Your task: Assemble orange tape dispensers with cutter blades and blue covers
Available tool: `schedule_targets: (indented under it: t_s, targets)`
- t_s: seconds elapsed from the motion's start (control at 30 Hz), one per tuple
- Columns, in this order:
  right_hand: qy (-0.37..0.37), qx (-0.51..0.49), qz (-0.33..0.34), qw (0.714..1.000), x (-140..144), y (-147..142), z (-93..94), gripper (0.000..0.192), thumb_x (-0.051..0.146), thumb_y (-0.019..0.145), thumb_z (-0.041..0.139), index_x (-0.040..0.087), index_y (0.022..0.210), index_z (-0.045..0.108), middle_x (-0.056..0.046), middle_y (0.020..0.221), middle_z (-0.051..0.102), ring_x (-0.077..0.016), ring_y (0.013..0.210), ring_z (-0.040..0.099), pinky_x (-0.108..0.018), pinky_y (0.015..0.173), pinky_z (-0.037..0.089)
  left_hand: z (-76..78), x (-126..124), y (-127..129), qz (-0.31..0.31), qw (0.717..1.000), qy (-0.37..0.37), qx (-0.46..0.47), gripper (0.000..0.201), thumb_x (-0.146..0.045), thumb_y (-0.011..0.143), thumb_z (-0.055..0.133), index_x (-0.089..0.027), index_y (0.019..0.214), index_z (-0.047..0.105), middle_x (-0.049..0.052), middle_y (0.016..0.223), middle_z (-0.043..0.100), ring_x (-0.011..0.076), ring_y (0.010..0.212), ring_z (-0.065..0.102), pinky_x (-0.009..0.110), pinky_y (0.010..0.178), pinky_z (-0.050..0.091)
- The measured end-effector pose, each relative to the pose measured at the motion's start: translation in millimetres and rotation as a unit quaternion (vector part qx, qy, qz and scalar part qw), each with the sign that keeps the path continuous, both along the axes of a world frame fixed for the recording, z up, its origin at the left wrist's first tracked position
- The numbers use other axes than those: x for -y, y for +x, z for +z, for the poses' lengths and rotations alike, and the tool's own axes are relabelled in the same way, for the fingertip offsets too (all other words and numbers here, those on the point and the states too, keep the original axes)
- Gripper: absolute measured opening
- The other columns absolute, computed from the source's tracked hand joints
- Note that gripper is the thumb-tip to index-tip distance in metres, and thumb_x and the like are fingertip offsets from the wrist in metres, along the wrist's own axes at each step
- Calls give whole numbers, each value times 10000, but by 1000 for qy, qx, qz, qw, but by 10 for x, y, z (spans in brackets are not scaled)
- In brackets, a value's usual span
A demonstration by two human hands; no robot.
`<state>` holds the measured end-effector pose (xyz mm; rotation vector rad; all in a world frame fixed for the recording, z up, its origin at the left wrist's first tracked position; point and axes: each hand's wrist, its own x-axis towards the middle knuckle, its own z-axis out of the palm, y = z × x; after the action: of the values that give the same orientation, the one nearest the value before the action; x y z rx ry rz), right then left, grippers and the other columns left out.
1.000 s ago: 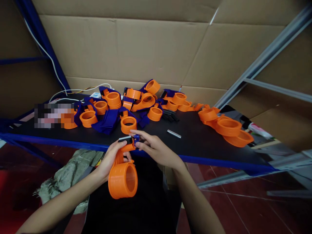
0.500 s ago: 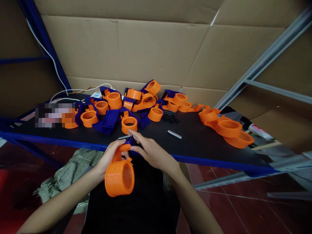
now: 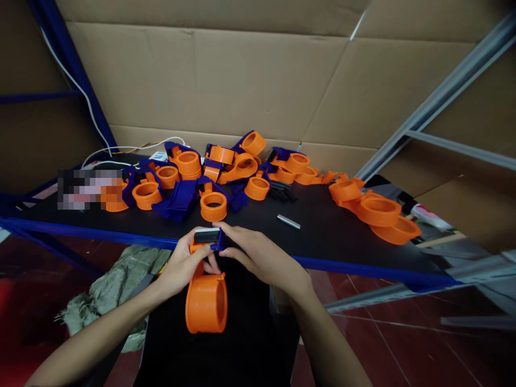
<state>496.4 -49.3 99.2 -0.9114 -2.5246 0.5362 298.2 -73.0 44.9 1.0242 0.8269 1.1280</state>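
Note:
My left hand (image 3: pixel 183 264) grips the neck of an orange tape dispenser (image 3: pixel 206 301), whose round drum hangs below my fingers over my lap. At its top end sits a dark toothed blade piece with a small blue part (image 3: pixel 208 236). My right hand (image 3: pixel 258 253) pinches that blue part and blade end from the right side. Both hands meet just in front of the blue front edge of the black table (image 3: pixel 322 236).
A heap of orange drums and blue dispenser parts (image 3: pixel 201 177) covers the back of the table. More orange rings (image 3: pixel 377 212) lie at the right. A small metal strip (image 3: pixel 288 221) lies near the middle. Cardboard walls stand behind; a grey metal frame rises at the right.
The dispenser has turned so its drum hangs more upright and lower. The blade end now faces me between both hands, and my right fingers have closed over the blue part.

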Motion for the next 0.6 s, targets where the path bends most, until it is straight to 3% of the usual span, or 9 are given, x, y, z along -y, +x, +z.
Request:
schedule_targets:
  t_s: [0.13, 0.23, 0.33, 0.43, 0.5, 0.6]
  targets:
    - [21, -5, -8, 1000, 69, -27, 21, 557, 308, 981, 554, 252, 1511, 394, -125, 1401, 583, -279, 1244, 597, -460, 1018, 512, 40, 34, -49, -5, 999, 32, -16, 372, -306, 837, 703, -199, 1168, 571, 19, 657, 705, 190, 565, 695, 281, 579, 575]
    - [26, -15, -16, 999, 82, -20, 30, 607, 298, 979, 559, 271, 1544, 336, -110, 1393, 594, -271, 1232, 607, -458, 1016, 517, 96, 40, -96, -39, 998, -9, 55, 464, -264, 787, 734, -223, 1224, 585, 51, 860, 744, 209, 603, 719, 336, 620, 597]
    - [34, -40, -12, 999, 48, 48, 69, 616, 313, 971, 577, 302, 1541, 342, -75, 1492, 507, -255, 1352, 504, -466, 1106, 448, 142, 28, -142, -109, 980, -47, 162, 477, -297, 773, 717, -192, 1230, 625, 141, 1119, 720, 315, 836, 745, 470, 726, 607]
    - [31, -58, 4, 998, 5, 142, 120, 604, 324, 944, 624, 320, 1508, 407, -42, 1577, 383, -249, 1429, 406, -461, 1159, 384, 126, 13, -159, -146, 969, -47, 192, 475, -335, 783, 738, -151, 1214, 657, 195, 1205, 688, 403, 1068, 678, 589, 823, 569]
    - [16, -62, 9, 998, 2, 194, 152, 586, 317, 931, 646, 336, 1482, 447, -30, 1580, 375, -254, 1418, 422, -461, 1154, 387, 79, 2, -153, -144, 971, -34, 188, 527, -370, 740, 803, -140, 1196, 672, 200, 1184, 696, 411, 1107, 656, 625, 874, 540]
    - [2, -76, -17, 997, 76, 237, 210, 531, 317, 935, 639, 343, 1446, 498, -25, 1523, 470, -263, 1380, 472, -475, 1137, 402, 18, -23, -134, -84, 980, 0, 178, 547, -359, 667, 867, -140, 1140, 701, 172, 1141, 712, 373, 1095, 660, 598, 943, 518]
